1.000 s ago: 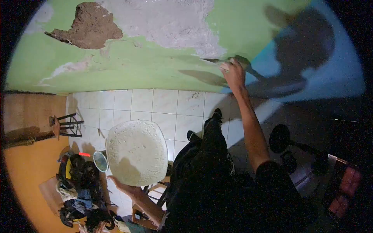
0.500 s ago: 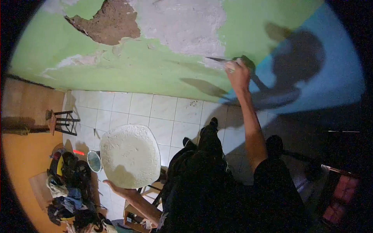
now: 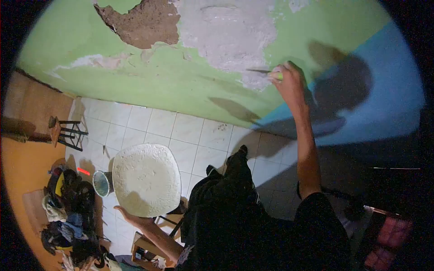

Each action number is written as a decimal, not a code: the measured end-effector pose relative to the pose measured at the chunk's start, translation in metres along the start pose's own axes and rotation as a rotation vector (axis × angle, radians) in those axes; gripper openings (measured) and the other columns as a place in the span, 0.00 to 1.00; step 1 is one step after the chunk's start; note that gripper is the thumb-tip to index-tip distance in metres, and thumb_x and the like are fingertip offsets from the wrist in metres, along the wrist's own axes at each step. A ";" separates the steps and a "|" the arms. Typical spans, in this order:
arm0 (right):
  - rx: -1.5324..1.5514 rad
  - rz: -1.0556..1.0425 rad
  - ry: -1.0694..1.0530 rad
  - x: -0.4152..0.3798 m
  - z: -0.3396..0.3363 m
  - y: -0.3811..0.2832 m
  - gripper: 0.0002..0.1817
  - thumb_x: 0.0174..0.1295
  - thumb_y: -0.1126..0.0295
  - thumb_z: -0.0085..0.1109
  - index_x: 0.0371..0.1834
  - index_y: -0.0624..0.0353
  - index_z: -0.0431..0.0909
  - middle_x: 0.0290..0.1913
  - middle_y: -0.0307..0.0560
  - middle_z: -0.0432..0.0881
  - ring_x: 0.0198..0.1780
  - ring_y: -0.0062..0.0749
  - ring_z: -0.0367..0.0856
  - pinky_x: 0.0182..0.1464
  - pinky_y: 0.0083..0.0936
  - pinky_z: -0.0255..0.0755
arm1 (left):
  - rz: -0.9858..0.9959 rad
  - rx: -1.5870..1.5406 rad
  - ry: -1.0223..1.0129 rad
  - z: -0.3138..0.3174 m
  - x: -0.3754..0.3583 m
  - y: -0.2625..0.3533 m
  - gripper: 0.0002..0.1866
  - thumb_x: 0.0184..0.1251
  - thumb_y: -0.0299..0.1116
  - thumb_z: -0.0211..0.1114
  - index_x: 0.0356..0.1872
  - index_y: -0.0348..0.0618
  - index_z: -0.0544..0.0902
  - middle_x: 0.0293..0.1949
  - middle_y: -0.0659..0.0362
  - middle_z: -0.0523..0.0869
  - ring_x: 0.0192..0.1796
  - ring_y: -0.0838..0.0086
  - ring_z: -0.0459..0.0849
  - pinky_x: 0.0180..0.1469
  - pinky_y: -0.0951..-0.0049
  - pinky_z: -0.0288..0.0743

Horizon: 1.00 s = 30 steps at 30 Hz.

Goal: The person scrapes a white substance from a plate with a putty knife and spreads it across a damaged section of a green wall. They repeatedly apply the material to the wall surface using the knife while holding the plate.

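In my right hand [image 3: 289,83] is a putty knife [image 3: 275,76] with a light green handle. Its thin blade points left, at the lower edge of a whitish filler patch [image 3: 230,34] on the green wall [image 3: 181,92]. Whether the blade touches the wall is hard to make out. My left hand [image 3: 135,220] supports a large rounded-square plate [image 3: 178,192] from below, its thumb out to the side and its other fingers hidden. White putty [image 3: 144,174] covers the plate's face. Left of the filler, brown bare masonry [image 3: 153,25] shows through the paint.
A bucket [image 3: 102,184] stands on the tiled floor [image 3: 174,126] beside the plate. Further left are a small stool [image 3: 68,133] and a pile of clothes and bags [image 3: 70,212]. An open box [image 3: 151,253] lies below my left arm. The wall turns blue [image 3: 384,86] at right.
The knife and my right hand have moved slightly right in view, and the light strip under the blade looks broader. The view has shifted and tilted. My left hand still supports the plate.
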State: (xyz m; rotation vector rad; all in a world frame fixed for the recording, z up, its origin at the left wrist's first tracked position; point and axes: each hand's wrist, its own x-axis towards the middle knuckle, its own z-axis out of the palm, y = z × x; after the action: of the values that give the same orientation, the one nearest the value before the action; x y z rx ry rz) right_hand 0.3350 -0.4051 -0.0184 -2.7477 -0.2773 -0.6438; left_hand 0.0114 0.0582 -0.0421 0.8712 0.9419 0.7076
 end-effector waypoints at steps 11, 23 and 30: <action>0.180 -0.199 0.122 0.040 0.010 -0.065 0.14 0.52 0.71 0.68 0.41 0.62 0.80 0.44 0.57 0.79 0.49 0.53 0.79 0.51 0.42 0.74 | 0.009 -0.060 -0.010 -0.018 0.010 -0.006 0.40 0.73 0.65 0.41 0.66 0.35 0.68 0.62 0.46 0.73 0.64 0.56 0.71 0.65 0.54 0.65; 0.368 -0.205 0.159 0.070 -0.010 -0.125 0.15 0.53 0.67 0.72 0.41 0.64 0.82 0.42 0.54 0.84 0.41 0.49 0.82 0.44 0.37 0.76 | -0.011 -0.125 -0.122 -0.032 0.021 -0.017 0.41 0.72 0.65 0.43 0.68 0.35 0.66 0.64 0.46 0.70 0.64 0.55 0.70 0.64 0.53 0.65; 0.486 -0.209 0.448 0.082 -0.046 -0.125 0.10 0.52 0.72 0.72 0.36 0.63 0.84 0.37 0.50 0.86 0.40 0.43 0.83 0.45 0.33 0.76 | -0.009 -0.099 -0.121 -0.018 0.021 -0.011 0.40 0.73 0.64 0.43 0.66 0.34 0.67 0.61 0.46 0.73 0.61 0.55 0.72 0.62 0.54 0.67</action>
State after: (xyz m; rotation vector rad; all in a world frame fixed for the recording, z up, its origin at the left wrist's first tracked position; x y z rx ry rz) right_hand 0.3570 -0.2939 0.0891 -2.0662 -0.5359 -1.0620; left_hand 0.0055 0.0755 -0.0653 0.8121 0.7964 0.6805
